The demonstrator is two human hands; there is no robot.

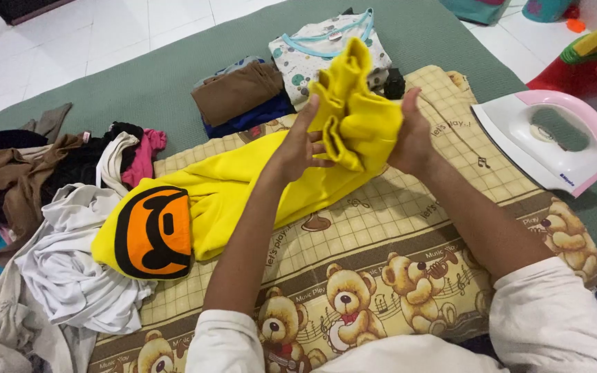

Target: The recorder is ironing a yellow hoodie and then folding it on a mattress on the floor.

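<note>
Hands [298, 148] [412, 135] clutching bunched yellow garment [243, 183].

Green mat [160, 83] carries bear-print blanket [381, 276], clothes, iron [554, 138].

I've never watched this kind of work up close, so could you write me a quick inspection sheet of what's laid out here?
Surface: teddy-bear print blanket spread over a green mat on a white tiled floor.
Job's things: yellow garment with an orange-and-black face print, one end bunched up and lifted.
Clutter: heap of unfolded clothes at the left; folded clothes stacked at the far edge.
Grips: left hand and right hand both hold the garment's bunched end.
Cables: nothing seen.
Surroundings: pink-and-white iron lying on the mat at the right; colourful plastic toys beyond it.
</note>
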